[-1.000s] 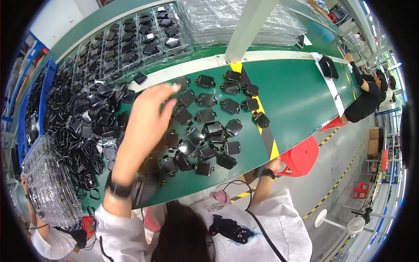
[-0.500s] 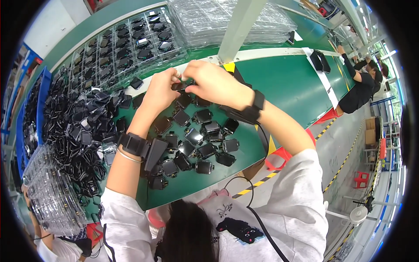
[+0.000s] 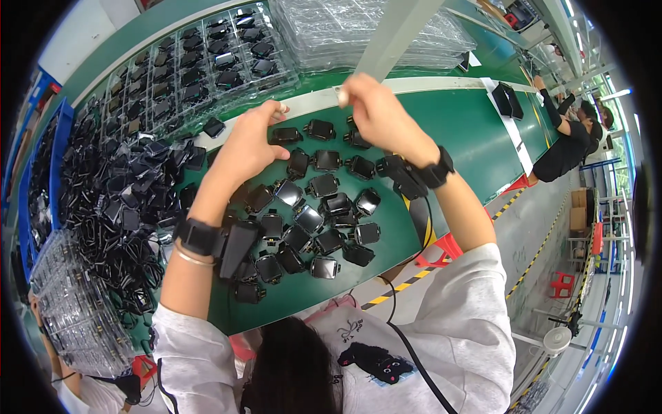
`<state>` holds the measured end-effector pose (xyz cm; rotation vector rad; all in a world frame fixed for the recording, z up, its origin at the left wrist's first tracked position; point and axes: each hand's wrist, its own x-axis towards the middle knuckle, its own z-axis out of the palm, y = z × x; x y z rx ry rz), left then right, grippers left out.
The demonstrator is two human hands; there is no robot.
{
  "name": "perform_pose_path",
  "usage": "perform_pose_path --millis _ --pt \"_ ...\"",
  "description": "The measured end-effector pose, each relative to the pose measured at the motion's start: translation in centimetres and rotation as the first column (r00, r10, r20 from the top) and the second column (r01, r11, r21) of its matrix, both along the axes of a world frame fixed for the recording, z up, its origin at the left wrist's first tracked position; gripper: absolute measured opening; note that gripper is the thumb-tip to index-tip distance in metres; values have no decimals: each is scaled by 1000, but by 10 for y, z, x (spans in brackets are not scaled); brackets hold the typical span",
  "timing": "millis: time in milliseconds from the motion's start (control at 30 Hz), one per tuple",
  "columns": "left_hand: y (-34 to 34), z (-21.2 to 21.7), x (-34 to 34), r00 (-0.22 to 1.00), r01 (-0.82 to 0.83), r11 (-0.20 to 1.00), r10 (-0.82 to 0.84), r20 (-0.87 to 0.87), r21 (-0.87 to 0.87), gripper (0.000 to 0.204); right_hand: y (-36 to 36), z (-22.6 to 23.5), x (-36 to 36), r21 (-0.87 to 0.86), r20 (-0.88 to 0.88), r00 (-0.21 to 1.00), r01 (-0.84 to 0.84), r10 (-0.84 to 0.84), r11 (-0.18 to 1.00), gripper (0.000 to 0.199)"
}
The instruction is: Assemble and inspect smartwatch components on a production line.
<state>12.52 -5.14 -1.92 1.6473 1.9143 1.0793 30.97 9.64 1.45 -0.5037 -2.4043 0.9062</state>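
Note:
Small black square devices, like smartwatch bodies with dark glossy faces (image 3: 327,161), lie spread over the green table in front of me. My left hand (image 3: 247,143) hovers at their upper left, thumb and fingers apart with nothing between them. A black watch body (image 3: 286,134) lies just beside its fingertips. My right hand (image 3: 383,117) is raised to the right, over the upper edge of the group. Its fingers are curled together and slightly blurred; whatever they may pinch is too small to make out. Pale tips show on fingers of both hands.
A large heap of black devices with cables (image 3: 124,200) lies left, by a blue bin (image 3: 61,138). A filled clear tray (image 3: 186,69) and stacked clear trays (image 3: 372,34) stand behind. A grey post (image 3: 400,34) rises at the back. Other people work right and lower left.
My hands were together over a dark watch body; now they are apart. The right has moved up and right, and the left has opened, with a watch body on the table beside it.

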Motion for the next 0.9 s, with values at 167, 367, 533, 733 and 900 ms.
perform_pose_path --millis 167,367,533,733,900 --pt "-56 41 12 996 -86 989 81 43 120 45 -11 -29 27 338 293 954 -167 65 926 13" --pt "-171 30 28 932 -350 932 336 134 96 29 -9 -45 23 351 295 954 -155 48 923 16" --pt "-228 6 40 774 -578 815 531 345 46 19 -3 -32 31 302 276 958 -160 74 940 14" --pt "-241 -11 57 843 -531 837 538 -25 129 18 -58 20 166 -157 -384 719 568 -580 808 15" --pt "-246 -13 73 816 -542 827 560 -142 148 19 -86 -169 308 -546 -468 -104 814 -877 195 23"
